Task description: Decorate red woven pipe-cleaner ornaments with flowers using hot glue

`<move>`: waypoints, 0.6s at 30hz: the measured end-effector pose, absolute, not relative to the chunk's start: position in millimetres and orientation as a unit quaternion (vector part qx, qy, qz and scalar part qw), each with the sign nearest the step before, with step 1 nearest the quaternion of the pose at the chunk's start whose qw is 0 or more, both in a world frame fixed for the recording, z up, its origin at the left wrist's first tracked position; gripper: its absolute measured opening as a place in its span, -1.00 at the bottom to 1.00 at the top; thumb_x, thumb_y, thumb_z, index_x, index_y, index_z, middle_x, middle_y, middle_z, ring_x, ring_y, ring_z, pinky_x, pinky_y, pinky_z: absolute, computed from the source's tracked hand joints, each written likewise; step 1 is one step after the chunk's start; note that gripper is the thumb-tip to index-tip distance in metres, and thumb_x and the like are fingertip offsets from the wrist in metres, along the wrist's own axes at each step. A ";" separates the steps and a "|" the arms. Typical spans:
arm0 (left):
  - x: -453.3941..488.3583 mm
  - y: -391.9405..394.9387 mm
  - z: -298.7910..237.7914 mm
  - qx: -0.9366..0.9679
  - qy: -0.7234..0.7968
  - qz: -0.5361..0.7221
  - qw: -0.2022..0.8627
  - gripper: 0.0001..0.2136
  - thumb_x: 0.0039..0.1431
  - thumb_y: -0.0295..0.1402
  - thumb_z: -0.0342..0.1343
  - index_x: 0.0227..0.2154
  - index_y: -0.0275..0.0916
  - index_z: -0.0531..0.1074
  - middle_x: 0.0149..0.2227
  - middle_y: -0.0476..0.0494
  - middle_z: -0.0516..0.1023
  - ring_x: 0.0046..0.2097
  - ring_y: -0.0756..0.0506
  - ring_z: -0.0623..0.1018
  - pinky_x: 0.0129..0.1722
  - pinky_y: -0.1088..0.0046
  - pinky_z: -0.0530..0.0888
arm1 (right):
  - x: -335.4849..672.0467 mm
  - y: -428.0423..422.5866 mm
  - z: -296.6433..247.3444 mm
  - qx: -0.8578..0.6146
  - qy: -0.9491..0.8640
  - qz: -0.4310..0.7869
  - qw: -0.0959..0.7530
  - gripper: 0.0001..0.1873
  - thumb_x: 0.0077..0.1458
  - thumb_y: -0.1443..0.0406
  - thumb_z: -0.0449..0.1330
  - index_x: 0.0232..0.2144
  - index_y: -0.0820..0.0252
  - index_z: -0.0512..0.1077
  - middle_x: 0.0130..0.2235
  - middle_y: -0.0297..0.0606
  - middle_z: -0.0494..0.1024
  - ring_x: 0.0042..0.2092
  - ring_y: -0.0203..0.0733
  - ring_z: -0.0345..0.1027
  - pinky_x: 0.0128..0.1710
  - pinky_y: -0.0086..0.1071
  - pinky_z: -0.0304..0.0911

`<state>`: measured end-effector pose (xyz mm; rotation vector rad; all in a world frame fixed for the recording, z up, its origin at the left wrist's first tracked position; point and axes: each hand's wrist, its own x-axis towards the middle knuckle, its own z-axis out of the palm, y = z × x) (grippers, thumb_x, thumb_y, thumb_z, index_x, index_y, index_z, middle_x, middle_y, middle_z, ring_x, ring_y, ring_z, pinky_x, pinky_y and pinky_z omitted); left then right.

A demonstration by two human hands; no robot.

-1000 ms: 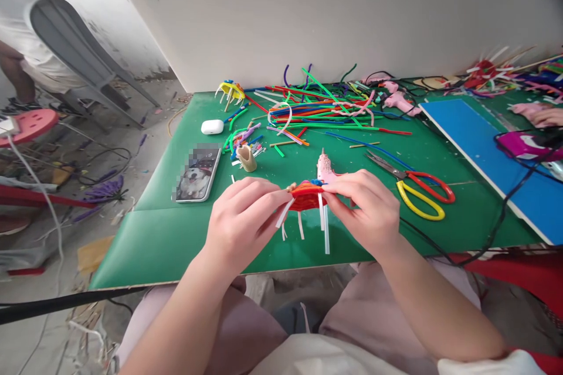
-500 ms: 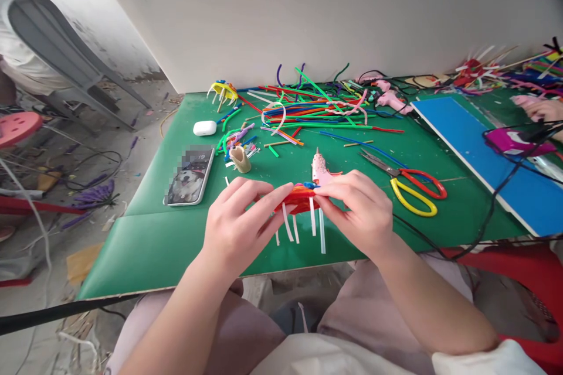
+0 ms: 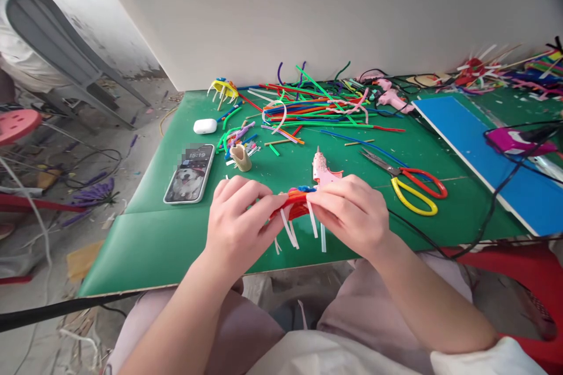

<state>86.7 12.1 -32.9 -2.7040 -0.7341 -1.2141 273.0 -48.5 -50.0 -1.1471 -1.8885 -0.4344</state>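
Between my two hands, above the near edge of the green table (image 3: pixel 145 240), is a red pipe-cleaner craft piece (image 3: pixel 297 201) with blue bits on top and several white strips hanging down. My left hand (image 3: pixel 240 214) pinches its left side, and my right hand (image 3: pixel 352 211) pinches its right side near a strip. Fingers cover both ends of the piece. Just behind my right hand sits a pink glue gun (image 3: pixel 323 169), nozzle pointing away. Scissors (image 3: pixel 396 174) with one red and one yellow handle lie to the right, blades partly apart.
Loose colored pipe cleaners (image 3: pixel 316 111) spread across the back. A similar yellow piece (image 3: pixel 223 89) stands back left. A phone (image 3: pixel 190 174), white earbud case (image 3: pixel 204 126) and bamboo cup (image 3: pixel 240 158) are at left. A blue board (image 3: pixel 484 158) and black cable (image 3: pixel 484 217) occupy the right.
My hands have tilted the red piece slightly, so its middle arches and the white strips slant more. My right hand has shifted slightly left and down along it. The phone screen is more visible.
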 end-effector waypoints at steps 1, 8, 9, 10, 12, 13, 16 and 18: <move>86.9 11.8 -32.7 -0.885 -0.243 -0.394 0.045 -0.96 -0.02 -0.44 0.17 -0.45 -0.18 0.45 -0.52 0.00 0.43 -0.45 0.01 0.31 -0.43 0.43 0.28 | 273.0 -48.9 -50.2 -0.459 -0.758 -0.176 0.428 -0.80 -0.02 0.41 0.23 -0.27 0.12 0.41 -0.36 -0.31 0.53 -0.35 -0.30 0.35 -0.36 -0.41 0.30; 88.7 10.4 -33.3 -0.887 -0.249 -0.390 0.008 -0.97 0.01 -0.42 0.16 -0.45 -0.17 0.45 -0.53 0.02 0.41 -0.45 0.01 0.31 -0.42 0.42 0.24 | 270.9 -49.9 -51.1 -0.452 -0.763 -0.160 0.433 -0.82 -0.03 0.44 0.23 -0.32 0.16 0.42 -0.36 -0.29 0.53 -0.34 -0.28 0.35 -0.36 -0.39 0.30; 88.9 10.2 -33.5 -0.887 -0.250 -0.390 0.003 -0.98 0.02 -0.41 0.16 -0.45 -0.17 0.45 -0.53 0.02 0.41 -0.45 0.01 0.31 -0.42 0.42 0.23 | 270.9 -49.6 -51.6 -0.453 -0.763 -0.156 0.434 -0.83 -0.03 0.44 0.22 -0.32 0.16 0.42 -0.37 -0.29 0.53 -0.34 -0.28 0.35 -0.36 -0.39 0.30; 89.0 10.1 -33.7 -0.887 -0.249 -0.389 0.000 -0.98 0.02 -0.41 0.15 -0.45 -0.17 0.46 -0.53 0.02 0.41 -0.45 0.01 0.31 -0.42 0.42 0.23 | 271.2 -49.1 -52.0 -0.453 -0.762 -0.153 0.436 -0.83 -0.02 0.44 0.22 -0.32 0.15 0.42 -0.37 -0.30 0.53 -0.34 -0.28 0.35 -0.37 -0.39 0.30; 88.6 10.3 -34.1 -0.887 -0.248 -0.390 0.000 -0.99 0.02 -0.40 0.16 -0.45 -0.17 0.46 -0.53 0.01 0.41 -0.44 0.01 0.32 -0.42 0.42 0.23 | 273.2 -47.8 -51.5 -0.453 -0.764 -0.142 0.437 -0.81 -0.01 0.44 0.21 -0.30 0.14 0.40 -0.36 -0.30 0.54 -0.33 -0.28 0.36 -0.34 -0.37 0.30; 88.1 10.7 -34.3 -0.887 -0.250 -0.389 0.000 -0.99 0.01 -0.40 0.16 -0.45 -0.17 0.46 -0.53 0.01 0.41 -0.44 0.01 0.32 -0.42 0.41 0.23 | 274.6 -47.5 -50.0 -0.452 -0.768 -0.133 0.434 -0.80 0.00 0.44 0.21 -0.27 0.15 0.39 -0.34 -0.29 0.54 -0.30 -0.27 0.37 -0.31 -0.36 0.31; 85.0 14.7 -35.2 -0.880 -0.270 -0.391 0.004 -0.99 0.00 -0.41 0.17 -0.46 -0.18 0.46 -0.53 0.01 0.41 -0.43 0.01 0.32 -0.40 0.41 0.25 | 277.8 -52.1 -37.3 -0.456 -0.779 -0.085 0.422 -0.72 0.00 0.41 0.21 -0.18 0.14 0.35 -0.25 -0.25 0.54 -0.20 -0.20 0.39 -0.21 -0.27 0.31; 81.9 19.4 -36.0 -0.872 -0.290 -0.394 0.006 -0.99 0.01 -0.41 0.16 -0.48 -0.19 0.45 -0.53 0.01 0.40 -0.43 0.01 0.33 -0.39 0.41 0.27 | 275.9 -62.8 -22.7 -0.466 -0.754 -0.028 0.463 -0.77 0.03 0.40 0.18 -0.23 0.08 0.34 -0.26 -0.26 0.53 -0.21 -0.16 0.40 -0.24 -0.23 0.32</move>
